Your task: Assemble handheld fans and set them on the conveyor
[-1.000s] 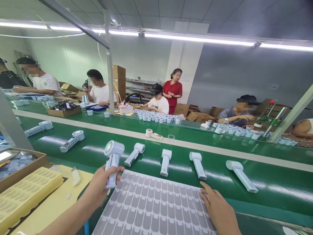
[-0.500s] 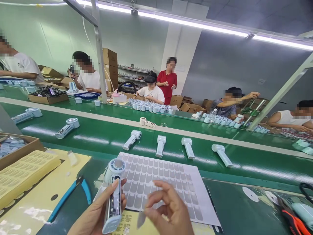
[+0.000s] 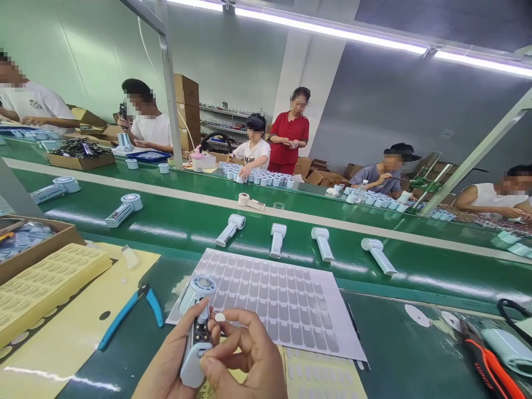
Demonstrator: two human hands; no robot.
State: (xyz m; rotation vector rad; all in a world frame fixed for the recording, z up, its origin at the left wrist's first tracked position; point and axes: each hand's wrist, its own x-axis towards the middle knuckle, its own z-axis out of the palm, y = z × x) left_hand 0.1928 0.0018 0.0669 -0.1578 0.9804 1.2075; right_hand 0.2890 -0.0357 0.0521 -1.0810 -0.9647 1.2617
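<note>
Two hands meet low at centre. Left hand [image 3: 168,363] grips a white handheld fan with round head [image 3: 195,332], upright, open side up. Right hand [image 3: 245,354] pinches closed at the fan's handle, fingertips touching it. Grey sticker sheet on white backing [image 3: 274,299] lies just behind; blue-handled tweezers [image 3: 128,313] to the left.

Green conveyor belt [image 3: 174,224] carrying four white handheld fans [image 3: 277,240] in a row; blue-handled pliers [image 3: 128,313] on the bench; yellow tray [image 3: 45,282] beside a cardboard box [image 3: 37,249]; orange-handled tool [image 3: 486,366] at right; seated workers [image 3: 147,124] beyond.
</note>
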